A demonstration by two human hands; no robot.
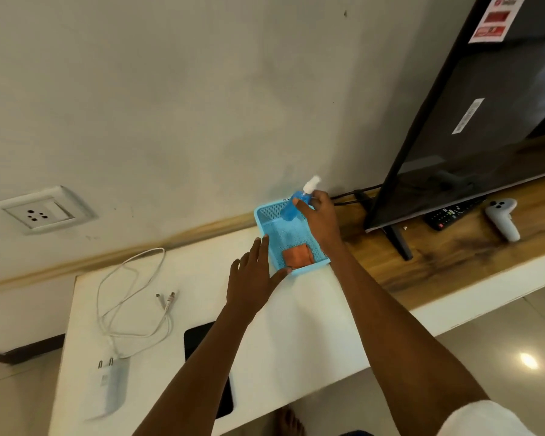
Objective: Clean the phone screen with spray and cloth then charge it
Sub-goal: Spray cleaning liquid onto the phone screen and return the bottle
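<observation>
The right hand [320,215] gripped the blue spray bottle [291,206] at the far end of the blue basket [261,215], while the left hand [254,273], fingers spread, steadied its near corner. The orange cloth [298,255] lay inside (near end). The phone [208,369] waited at the table's front edge, so spraying it seemed next.

My left hand [252,275] rests against the basket [266,215] on the bench [312,325]; my right hand [320,215] holds the spray bottle [291,207] above it. The cloth [298,254] lies in the basket between my hands. The charger [114,382] and cable [129,297] lie left of my left hand, the phone [199,338] under my left forearm.
</observation>
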